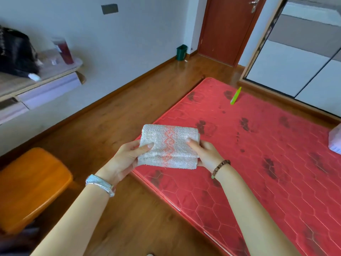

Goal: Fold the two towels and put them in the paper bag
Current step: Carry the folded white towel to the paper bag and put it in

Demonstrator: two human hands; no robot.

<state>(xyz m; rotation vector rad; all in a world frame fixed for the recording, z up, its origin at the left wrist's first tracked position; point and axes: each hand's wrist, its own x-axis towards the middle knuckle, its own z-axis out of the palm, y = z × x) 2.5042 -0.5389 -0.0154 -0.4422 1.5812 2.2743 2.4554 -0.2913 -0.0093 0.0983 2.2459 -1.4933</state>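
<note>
A white towel (168, 145) with an orange diamond stripe is folded into a small thick rectangle and held in the air over the near left corner of the red mattress (258, 154). My left hand (127, 159) grips its left edge with the thumb on top. The right edge is pinched the same way by my right hand (204, 154). A pale folded thing (335, 141) lies at the mattress's right edge, cut off by the frame. No paper bag is in view.
An orange wooden stool (31, 187) stands at the lower left on the wooden floor. A wall desk (46, 78) at the left carries a black bag (16, 54) and a red cup (63, 50). A green stick (235, 96) lies on the mattress's far part. A green bin (181, 52) stands by the door.
</note>
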